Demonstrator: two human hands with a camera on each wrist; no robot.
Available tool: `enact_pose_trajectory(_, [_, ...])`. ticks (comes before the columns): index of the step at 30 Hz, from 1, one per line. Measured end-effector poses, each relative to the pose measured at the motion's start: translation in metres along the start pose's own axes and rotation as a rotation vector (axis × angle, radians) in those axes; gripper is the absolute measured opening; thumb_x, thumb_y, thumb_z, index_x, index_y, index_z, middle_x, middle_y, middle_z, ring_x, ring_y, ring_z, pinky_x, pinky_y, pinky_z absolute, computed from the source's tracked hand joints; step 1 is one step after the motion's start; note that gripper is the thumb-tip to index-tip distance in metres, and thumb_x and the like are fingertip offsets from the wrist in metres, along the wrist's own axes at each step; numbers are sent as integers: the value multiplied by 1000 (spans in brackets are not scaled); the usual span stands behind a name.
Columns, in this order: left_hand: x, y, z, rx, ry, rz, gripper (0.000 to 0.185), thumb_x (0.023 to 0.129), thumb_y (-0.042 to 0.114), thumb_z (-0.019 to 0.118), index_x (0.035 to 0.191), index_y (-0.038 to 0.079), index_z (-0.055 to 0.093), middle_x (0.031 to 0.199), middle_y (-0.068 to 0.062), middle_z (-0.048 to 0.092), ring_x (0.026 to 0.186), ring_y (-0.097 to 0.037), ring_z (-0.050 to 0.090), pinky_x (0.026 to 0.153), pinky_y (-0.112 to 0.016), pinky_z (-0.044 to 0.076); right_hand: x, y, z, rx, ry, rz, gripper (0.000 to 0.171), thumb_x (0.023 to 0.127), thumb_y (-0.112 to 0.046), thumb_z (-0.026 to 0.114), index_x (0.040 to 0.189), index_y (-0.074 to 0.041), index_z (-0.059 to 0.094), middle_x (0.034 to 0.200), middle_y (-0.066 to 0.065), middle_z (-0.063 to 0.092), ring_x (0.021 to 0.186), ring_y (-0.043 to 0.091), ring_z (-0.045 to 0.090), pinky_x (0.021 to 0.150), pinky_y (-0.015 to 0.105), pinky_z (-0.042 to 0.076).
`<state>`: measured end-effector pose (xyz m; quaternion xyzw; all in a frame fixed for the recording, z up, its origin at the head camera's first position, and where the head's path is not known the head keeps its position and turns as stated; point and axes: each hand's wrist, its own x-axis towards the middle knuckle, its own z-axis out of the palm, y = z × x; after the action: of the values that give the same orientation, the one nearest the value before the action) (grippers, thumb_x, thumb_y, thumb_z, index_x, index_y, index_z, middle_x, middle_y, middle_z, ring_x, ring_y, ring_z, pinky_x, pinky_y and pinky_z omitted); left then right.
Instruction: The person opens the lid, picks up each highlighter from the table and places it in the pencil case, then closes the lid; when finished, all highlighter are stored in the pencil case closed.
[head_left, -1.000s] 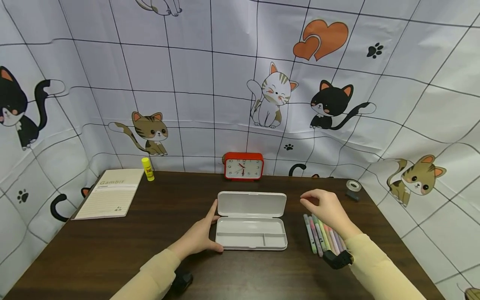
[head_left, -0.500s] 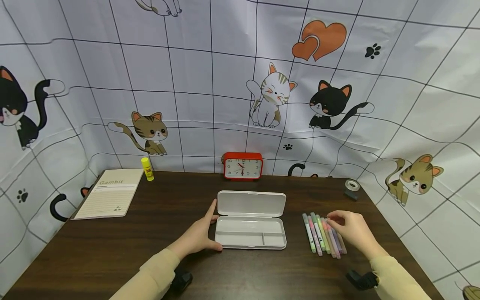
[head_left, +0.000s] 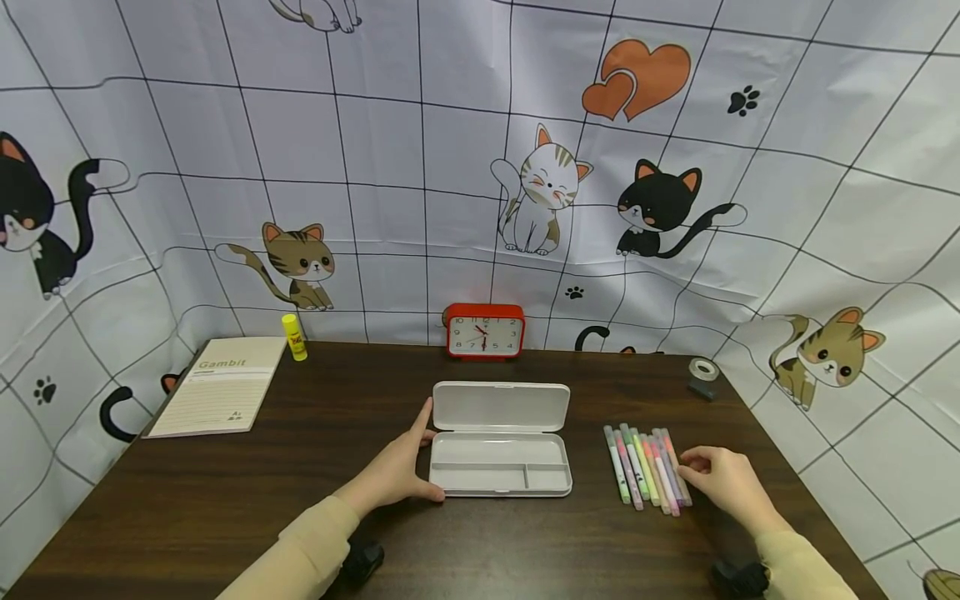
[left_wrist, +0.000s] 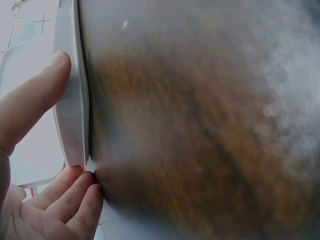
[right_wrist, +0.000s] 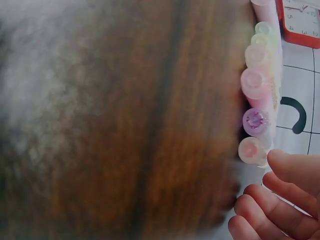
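An open white pencil case [head_left: 501,446] lies on the dark wooden table, lid tilted back, with compartments in its base. My left hand [head_left: 397,467] grips its left end. In the left wrist view the thumb [left_wrist: 50,80] presses the case's front side [left_wrist: 72,120], and the other fingers bend at its left end. Several pastel markers [head_left: 647,468] lie side by side right of the case. My right hand [head_left: 723,483] is at the row's right edge, fingers loosely bent. In the right wrist view its thumb [right_wrist: 295,165] is at the outermost marker [right_wrist: 251,150]; contact is unclear.
A red clock [head_left: 485,332] stands at the table's back edge. A notebook [head_left: 217,387] and a yellow glue stick [head_left: 295,337] are at the back left. A tape roll [head_left: 704,370] and a small dark block [head_left: 702,389] lie at the back right. A cat-print sheet hangs behind.
My right hand has moved right and toward me, from above the markers' left end to their right edge, uncovering the row. The left hand and pencil case stay put.
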<state>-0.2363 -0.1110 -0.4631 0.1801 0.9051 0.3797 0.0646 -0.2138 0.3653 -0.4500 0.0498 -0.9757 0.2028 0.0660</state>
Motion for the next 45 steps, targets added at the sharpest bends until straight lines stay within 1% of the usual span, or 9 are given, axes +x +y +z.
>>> enact_pose_trajectory(6, [1, -1, 1, -6, 2, -2, 135, 59, 27, 92, 154, 11, -3, 134, -15, 52, 125, -33, 47, 101, -52, 37, 2, 1, 1, -11, -4, 21, 19, 80, -15, 72, 90, 1, 71, 75, 3, 67, 68, 18, 62, 60, 36, 50])
enact_pose_trajectory(13, [0, -2, 1, 0, 6, 5, 135, 59, 28, 92, 153, 10, -3, 132, -15, 53, 124, -33, 48, 101, -51, 37, 6, -3, 1, -23, -54, 77, 22, 78, -15, 72, 88, 5, 70, 72, 4, 64, 65, 16, 56, 57, 33, 46])
enact_pose_trajectory(18, [1, -2, 1, -2, 4, 16, 134, 59, 28, 92, 153, 6, -2, 131, -15, 53, 124, -32, 48, 102, -50, 37, 8, -4, 2, -42, -46, 102, 19, 77, -12, 71, 83, 6, 69, 68, 3, 63, 62, 15, 56, 57, 34, 46])
enact_pose_trajectory(25, [1, -2, 1, -2, 3, 6, 135, 58, 28, 92, 153, 8, -1, 131, -15, 53, 124, -32, 48, 101, -51, 37, 9, -2, -1, -37, -63, 161, 15, 75, -8, 69, 81, 6, 68, 68, 4, 63, 62, 18, 56, 59, 39, 47])
enact_pose_trajectory(28, [1, -2, 1, -3, 4, 8, 135, 58, 28, 92, 153, 8, -1, 131, -15, 53, 124, -32, 48, 101, -51, 37, 7, 2, -2, -42, -37, 172, 13, 75, -7, 67, 80, 5, 68, 66, 3, 62, 60, 17, 54, 57, 38, 46])
enact_pose_trajectory(31, [0, -2, 2, -1, 0, 13, 135, 58, 29, 92, 153, 8, -1, 131, -15, 53, 124, -32, 48, 101, -50, 37, 5, 5, -2, -40, 10, 150, 11, 74, -6, 66, 79, 4, 67, 66, 3, 61, 58, 16, 52, 55, 35, 44])
enact_pose_trajectory(37, [-1, -3, 1, -2, -2, 13, 135, 58, 29, 92, 153, 6, -1, 130, -15, 53, 123, -32, 48, 101, -51, 37, 5, 0, -2, -40, 92, 53, 7, 74, -4, 67, 79, 1, 67, 66, 0, 58, 60, 15, 49, 56, 34, 41])
enact_pose_trajectory(41, [0, -3, 1, 2, 1, 13, 135, 58, 28, 92, 153, 7, -1, 130, -15, 54, 123, -32, 48, 101, -51, 37, 9, -12, -2, -35, 102, -12, 5, 76, -3, 69, 80, 0, 68, 66, -2, 57, 60, 13, 49, 56, 33, 42])
enact_pose_trajectory(45, [1, -3, 1, 8, 5, 14, 134, 58, 28, 92, 153, 7, -1, 130, -14, 54, 123, -31, 48, 101, -50, 38, 12, -30, -3, -24, 85, -56, 6, 77, -4, 69, 83, 0, 69, 69, -1, 59, 63, 11, 51, 57, 31, 43])
